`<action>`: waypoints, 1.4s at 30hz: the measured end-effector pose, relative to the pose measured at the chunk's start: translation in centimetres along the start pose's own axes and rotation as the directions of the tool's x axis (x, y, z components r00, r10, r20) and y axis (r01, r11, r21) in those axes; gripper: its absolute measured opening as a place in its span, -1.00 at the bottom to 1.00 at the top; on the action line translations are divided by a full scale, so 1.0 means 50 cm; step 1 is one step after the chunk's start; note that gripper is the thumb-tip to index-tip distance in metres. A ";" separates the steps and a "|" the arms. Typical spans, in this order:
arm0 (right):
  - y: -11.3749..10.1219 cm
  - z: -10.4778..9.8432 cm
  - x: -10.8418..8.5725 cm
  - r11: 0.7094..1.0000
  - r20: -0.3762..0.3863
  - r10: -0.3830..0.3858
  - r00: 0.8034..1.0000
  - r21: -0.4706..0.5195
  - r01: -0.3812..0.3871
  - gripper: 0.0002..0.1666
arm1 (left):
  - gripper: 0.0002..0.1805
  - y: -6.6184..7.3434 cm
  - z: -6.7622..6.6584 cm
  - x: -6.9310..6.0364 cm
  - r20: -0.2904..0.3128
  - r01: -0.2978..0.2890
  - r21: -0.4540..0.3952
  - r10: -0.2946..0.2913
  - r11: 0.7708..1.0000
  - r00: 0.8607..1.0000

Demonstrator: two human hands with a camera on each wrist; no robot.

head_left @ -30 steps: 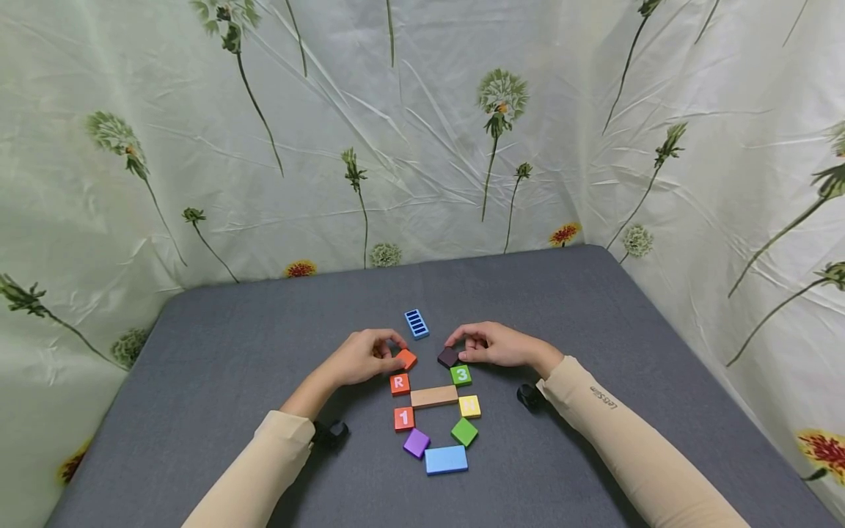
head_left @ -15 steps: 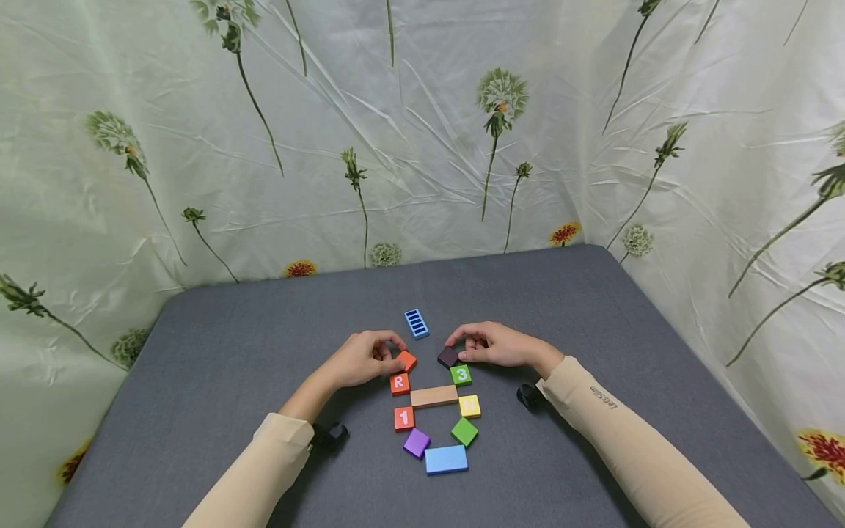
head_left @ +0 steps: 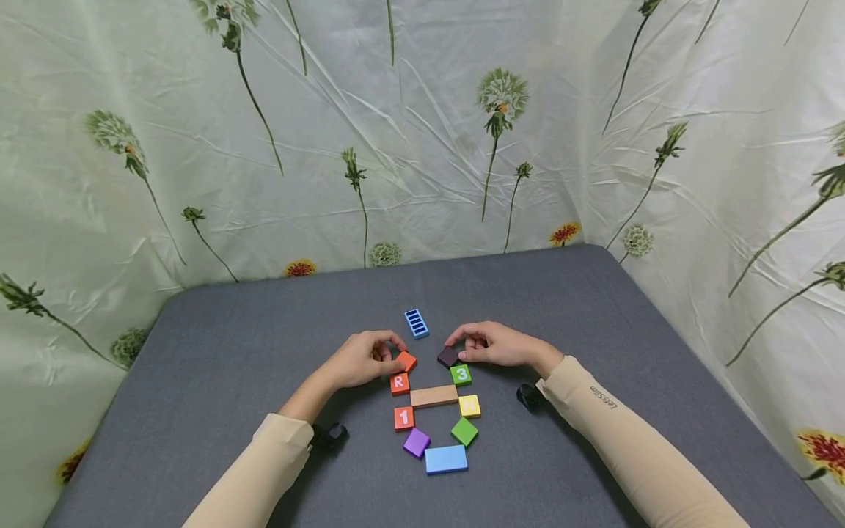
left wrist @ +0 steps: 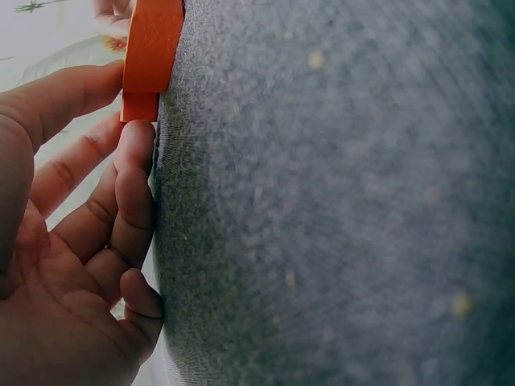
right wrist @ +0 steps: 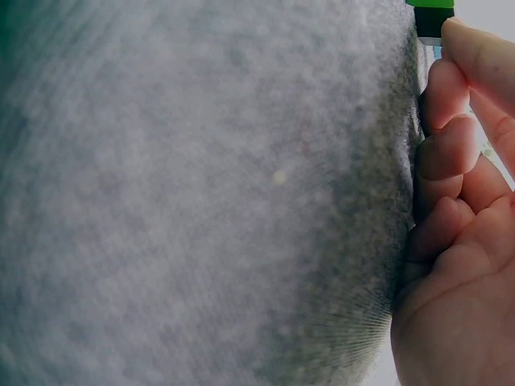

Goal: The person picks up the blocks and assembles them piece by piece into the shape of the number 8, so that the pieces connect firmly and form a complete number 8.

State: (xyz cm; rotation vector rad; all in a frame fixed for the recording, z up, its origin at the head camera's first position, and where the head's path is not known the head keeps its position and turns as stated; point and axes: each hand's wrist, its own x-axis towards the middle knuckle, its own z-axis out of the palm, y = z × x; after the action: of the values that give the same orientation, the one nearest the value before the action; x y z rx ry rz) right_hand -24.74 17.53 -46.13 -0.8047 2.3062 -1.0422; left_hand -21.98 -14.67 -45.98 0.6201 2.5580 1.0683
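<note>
In the head view, my left hand (head_left: 361, 358) pinches a small orange square block (head_left: 407, 360) between thumb and fingertips. Opposite it, the right hand (head_left: 498, 345) holds a dark square block (head_left: 447, 357) the same way. Both blocks lie on the table, turned at an angle. Just below the orange one sits a red block marked R (head_left: 399, 384); a green block marked 3 (head_left: 461, 375) sits below the dark one. The right wrist view shows my thumb on the dark block (right wrist: 434, 22). In the left wrist view, orange blocks overlap near the fingertips.
Between the columns lies a wooden plank (head_left: 433, 397). Nearer are a yellow block (head_left: 469, 406), a red block marked 1 (head_left: 404, 419), a purple block (head_left: 416, 443), a green block (head_left: 465, 432) and a light blue rectangle (head_left: 446, 460). A blue barred block (head_left: 416, 323) lies farther back.
The orange block has turned very slightly under my left fingers. The right hand and the other blocks stay as they were.
</note>
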 end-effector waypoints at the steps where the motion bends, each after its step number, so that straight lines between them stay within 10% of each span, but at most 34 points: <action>1: 0.000 0.000 0.000 1.000 -0.002 0.006 1.000 -0.002 -0.006 -0.64 | -0.74 0.000 0.000 0.000 0.001 -0.003 -0.001 0.003 1.000 1.000; 42: -0.001 0.000 0.000 1.000 -0.001 0.007 1.000 -0.006 -0.007 -0.64 | -0.73 -0.002 0.003 -0.002 -0.017 -0.022 0.003 0.022 1.000 1.000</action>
State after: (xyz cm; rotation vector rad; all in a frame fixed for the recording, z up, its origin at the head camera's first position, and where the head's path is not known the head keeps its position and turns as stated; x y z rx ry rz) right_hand -24.69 17.50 -46.10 -0.7984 2.3117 -1.0336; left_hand -21.84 -14.69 -46.16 0.6442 2.5734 1.0828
